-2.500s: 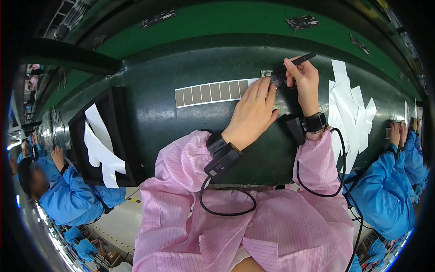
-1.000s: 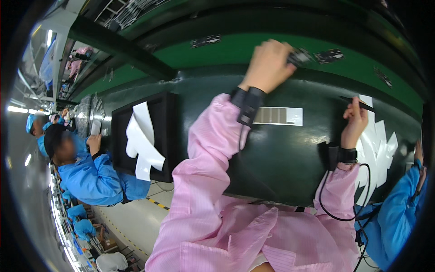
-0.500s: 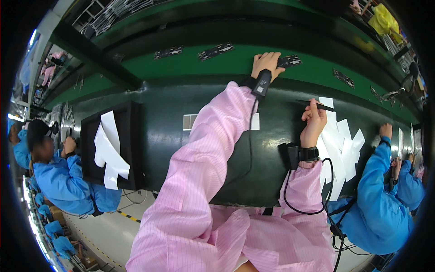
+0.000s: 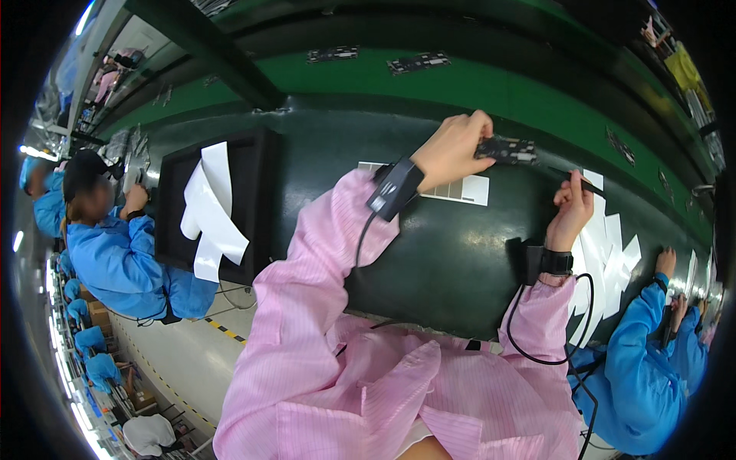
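My left hand (image 4: 454, 151) pinches a dark, flat circuit board (image 4: 509, 150) by its left end, above the bench near the green belt. Between the fingers of my right hand (image 4: 572, 208) is a slim black pointed tool (image 4: 589, 185), its tip toward the board. The frame does not show clearly whether it is a pair of tweezers. Partly covered by my left wrist, a white sheet with grey-brown strips (image 4: 464, 189) lies on the dark bench. My right hand is close to a pile of white paper strips (image 4: 606, 253).
A black tray (image 4: 257, 184) with curled white strips (image 4: 211, 199) sits on the left. Further boards (image 4: 418, 63) lie along the green belt (image 4: 353, 80). People in blue work at the left (image 4: 115, 261) and right (image 4: 644, 345). Cables hang from both my wrists.
My left hand has lifted the circuit board off the green belt and brought it nearer over the bench. My right hand still holds the black tool. The whole view has shifted.
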`<action>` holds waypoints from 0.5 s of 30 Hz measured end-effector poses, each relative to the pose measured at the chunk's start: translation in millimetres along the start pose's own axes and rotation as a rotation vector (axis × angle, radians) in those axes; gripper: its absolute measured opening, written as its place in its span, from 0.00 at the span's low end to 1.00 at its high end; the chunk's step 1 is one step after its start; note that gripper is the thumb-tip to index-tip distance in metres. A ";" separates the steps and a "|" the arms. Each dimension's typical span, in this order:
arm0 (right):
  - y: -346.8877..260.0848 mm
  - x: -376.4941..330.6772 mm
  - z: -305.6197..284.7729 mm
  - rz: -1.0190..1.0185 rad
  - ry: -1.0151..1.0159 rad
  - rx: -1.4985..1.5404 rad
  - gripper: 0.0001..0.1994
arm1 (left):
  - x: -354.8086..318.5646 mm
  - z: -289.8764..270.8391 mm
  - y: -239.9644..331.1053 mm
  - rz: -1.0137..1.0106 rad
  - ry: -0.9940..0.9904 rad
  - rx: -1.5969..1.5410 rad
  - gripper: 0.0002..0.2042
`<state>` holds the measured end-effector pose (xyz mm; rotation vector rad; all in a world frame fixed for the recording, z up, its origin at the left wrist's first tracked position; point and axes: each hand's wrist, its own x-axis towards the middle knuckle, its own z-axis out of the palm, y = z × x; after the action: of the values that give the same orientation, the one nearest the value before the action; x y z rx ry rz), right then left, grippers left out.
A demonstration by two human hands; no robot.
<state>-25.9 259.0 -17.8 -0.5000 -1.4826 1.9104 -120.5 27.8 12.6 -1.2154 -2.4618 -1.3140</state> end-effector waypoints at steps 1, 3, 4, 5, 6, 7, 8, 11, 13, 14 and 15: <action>-2.2 -3.7 2.9 -0.011 -0.038 -0.015 0.09 | -13.4 -0.6 5.2 -0.049 -0.028 -0.004 0.22; -5.2 -17.8 14.4 -0.008 -0.152 -0.085 0.08 | -32.0 4.2 7.6 -0.094 -0.057 -0.023 0.22; -8.1 -27.8 24.3 0.003 -0.245 -0.097 0.07 | -42.4 6.0 4.6 -0.068 -0.018 0.029 0.23; -8.9 -36.3 28.7 0.040 -0.321 -0.127 0.07 | -48.1 9.4 3.6 -0.036 0.015 0.072 0.23; -8.8 -44.5 31.4 0.077 -0.398 -0.156 0.06 | -54.0 12.8 4.7 -0.029 0.016 0.058 0.23; -7.3 -52.2 35.7 0.072 -0.459 -0.239 0.06 | -60.7 12.6 6.6 -0.044 0.061 0.060 0.23; -8.4 -58.2 37.1 0.068 -0.510 -0.324 0.06 | -64.9 13.6 10.2 -0.054 0.100 0.058 0.23; -6.3 -68.4 40.8 -0.086 -0.583 -0.535 0.07 | -82.3 7.9 23.8 0.001 0.081 0.077 0.18; -1.5 -69.2 39.3 -0.152 -0.585 -0.584 0.07 | -95.0 6.1 40.7 0.009 -0.018 0.156 0.14; -1.2 -69.0 39.4 -0.167 -0.585 -0.600 0.07 | -100.4 8.4 44.4 0.009 -0.020 0.153 0.14; -0.7 -68.9 39.6 -0.182 -0.586 -0.615 0.06 | -104.9 10.6 46.8 0.030 -0.046 0.178 0.15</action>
<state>-2.7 183.2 -12.5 -0.0417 -2.4259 1.4941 -14.5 -13.0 -7.6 -1.2466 -2.5180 -1.0445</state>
